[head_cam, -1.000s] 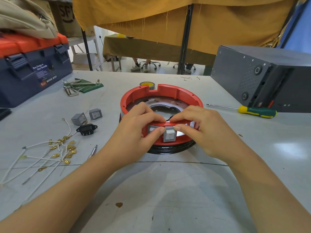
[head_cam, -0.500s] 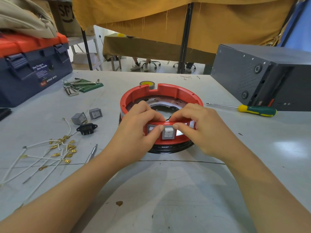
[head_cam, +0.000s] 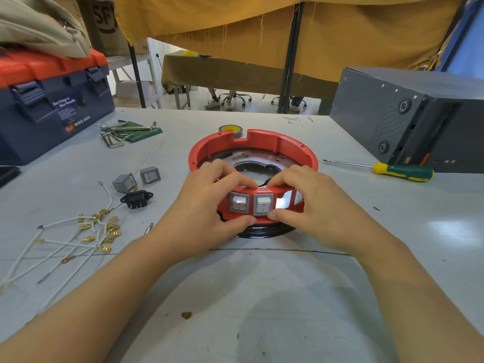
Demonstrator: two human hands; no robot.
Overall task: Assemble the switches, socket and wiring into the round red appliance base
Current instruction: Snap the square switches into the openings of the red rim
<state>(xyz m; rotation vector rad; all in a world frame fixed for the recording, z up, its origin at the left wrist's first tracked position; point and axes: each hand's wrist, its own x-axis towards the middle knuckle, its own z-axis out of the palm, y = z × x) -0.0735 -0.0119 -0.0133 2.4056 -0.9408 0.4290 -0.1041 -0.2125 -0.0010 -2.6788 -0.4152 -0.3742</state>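
Note:
The round red appliance base [head_cam: 262, 142] lies on the table in front of me. Two grey rocker switches sit side by side in its near wall: the left switch [head_cam: 238, 203] and the right switch [head_cam: 263, 204]. My left hand [head_cam: 209, 203] grips the near rim, fingers over the top and thumb under the switches. My right hand [head_cam: 314, 203] grips the rim the same way from the right. Two loose grey switches [head_cam: 136, 179], a black socket [head_cam: 136, 199] and white wires with brass terminals [head_cam: 86, 234] lie to the left.
A blue and orange toolbox [head_cam: 49, 100] stands at far left, with hex keys [head_cam: 125, 131] beside it. A tape roll [head_cam: 230, 130] lies behind the base. A yellow-green screwdriver [head_cam: 392, 171] and a dark grey housing [head_cam: 408, 116] are at right. A thin metal tool [head_cam: 148, 228] lies near my left wrist.
Both thumbs slid from the front of the right switch down to the lower rim, uncovering two switches seated in the wall. The base stays in place.

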